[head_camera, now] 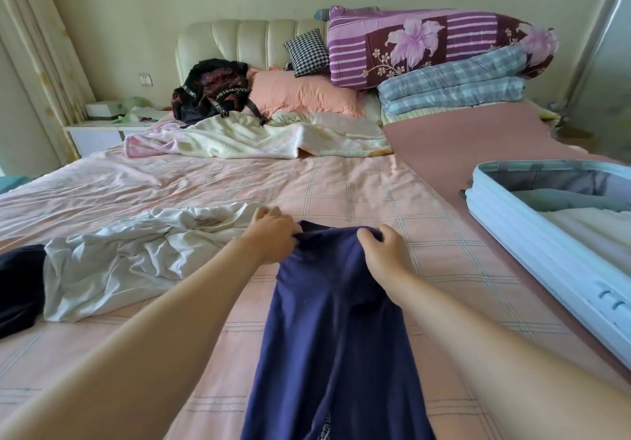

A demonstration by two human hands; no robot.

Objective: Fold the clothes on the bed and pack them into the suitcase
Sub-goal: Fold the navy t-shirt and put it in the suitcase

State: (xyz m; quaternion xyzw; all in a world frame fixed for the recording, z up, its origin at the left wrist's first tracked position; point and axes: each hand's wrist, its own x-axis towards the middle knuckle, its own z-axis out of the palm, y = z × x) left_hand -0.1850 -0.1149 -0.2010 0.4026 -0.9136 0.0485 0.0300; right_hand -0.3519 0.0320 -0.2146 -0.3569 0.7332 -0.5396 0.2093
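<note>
A navy blue garment (pixel 338 330) hangs down over the pink checked bed (pixel 307 186) in the middle of the view. My left hand (pixel 273 234) grips its top edge on the left and my right hand (pixel 384 251) grips the top edge on the right. A crumpled white garment (pixel 129 258) lies on the bed to the left, with a dark garment (pixel 17 286) beyond it at the left edge. The open light blue suitcase (pixel 532 245) sits on the bed at the right, with folded pale clothes (pixel 594 227) inside.
At the headboard lie a black backpack (pixel 211 91), a pink pillow (pixel 300 91), a checked cushion (pixel 305 50) and stacked folded quilts (pixel 444 60). A pale blanket (pixel 252 139) is rumpled across the bed. A white nightstand (pixel 99 132) stands at the left.
</note>
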